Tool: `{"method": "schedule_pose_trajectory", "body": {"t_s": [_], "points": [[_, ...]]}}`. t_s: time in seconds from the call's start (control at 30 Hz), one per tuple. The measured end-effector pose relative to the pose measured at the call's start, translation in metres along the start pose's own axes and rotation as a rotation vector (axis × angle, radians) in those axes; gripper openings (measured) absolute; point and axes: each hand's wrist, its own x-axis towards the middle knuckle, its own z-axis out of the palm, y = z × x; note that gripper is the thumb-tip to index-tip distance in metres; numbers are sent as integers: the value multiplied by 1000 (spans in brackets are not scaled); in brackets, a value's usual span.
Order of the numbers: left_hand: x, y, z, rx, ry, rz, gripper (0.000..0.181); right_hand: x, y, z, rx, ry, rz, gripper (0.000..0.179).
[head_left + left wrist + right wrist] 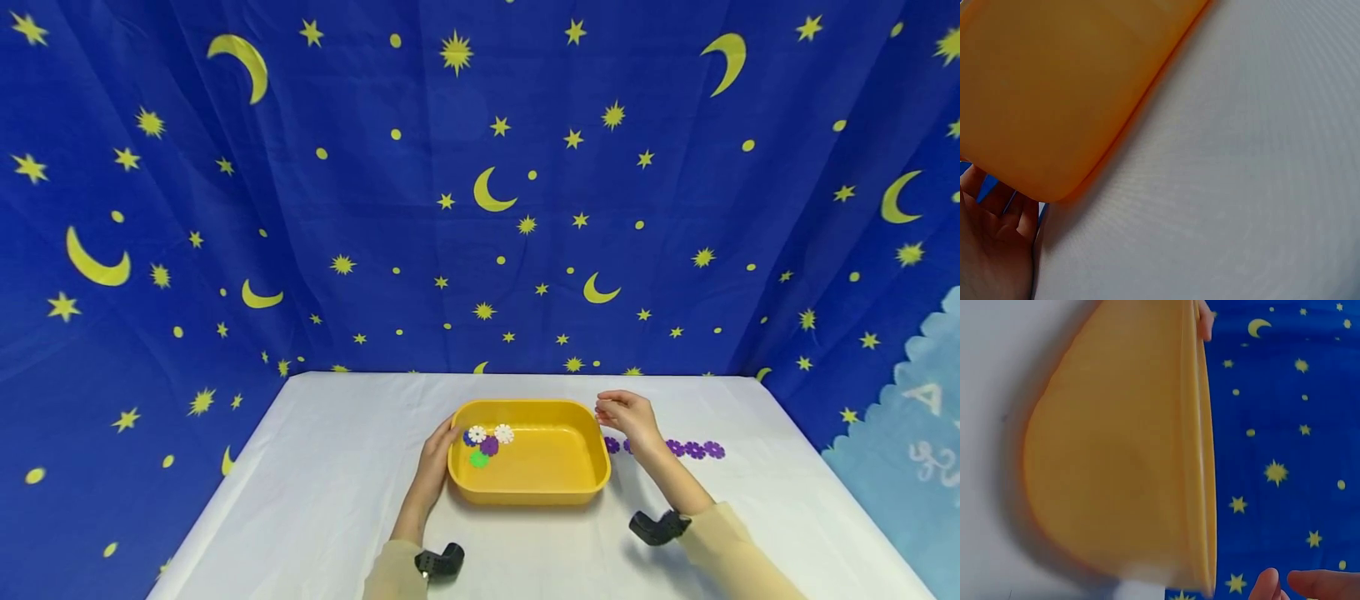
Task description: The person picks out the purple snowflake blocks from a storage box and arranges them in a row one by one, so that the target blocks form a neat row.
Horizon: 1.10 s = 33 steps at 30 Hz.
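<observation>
A yellow plastic bin stands on the white table. My left hand holds its left end, fingers against the outer wall and thumb at the rim. In the left wrist view those fingers partly vanish behind the bin's wall. Inside lie notched plastic discs: a purple disc, a green disc, two white discs and a partly covered blue one. Beyond the right rim hovers my right hand, fingers loosely bent, with nothing visible between thumb and fingertip. Beneath it runs a row of purple discs, partly hidden by that hand.
White cloth covers the table. A blue curtain with yellow moons and stars hangs behind and on the left side. At the right edge there is a light blue panel with white letters. Each wrist wears a black camera.
</observation>
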Motion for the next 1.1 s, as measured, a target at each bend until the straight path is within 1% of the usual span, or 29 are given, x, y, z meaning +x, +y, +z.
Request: {"method": "schedule_pose_trajectory", "body": {"t_s": [0.07,0.13,0.3,0.4,0.53,0.6,0.77,0.87,1.0,1.1], "points": [[-1,-1,-1,15,2,8,52,0,-1,8,-7,-7,8,34],[-1,-1,-1,5,6,-9,52,0,-2,17,-11,-23,11,35],[-3,0,-2,-34,10,-58,53,0,-1,35,29,-62,18,34],[-3,1,-1,-23,12,-59,53,1,1,43,54,-72,35,33],[-1,2,0,-18,5,-66,54,2,3,52,47,-81,48,33],[0,2,2,-23,-4,-69,55,2,3,55,40,-81,42,33],[2,3,5,-42,-13,-70,55,3,2,65,59,-90,18,33],[1,3,4,-45,-5,-80,54,4,4,74,62,-99,8,32],[-1,2,1,-41,-2,-78,54,6,6,88,53,-108,-1,30],[-1,2,0,-38,-1,-64,54,7,9,98,44,-114,-22,28]]}}
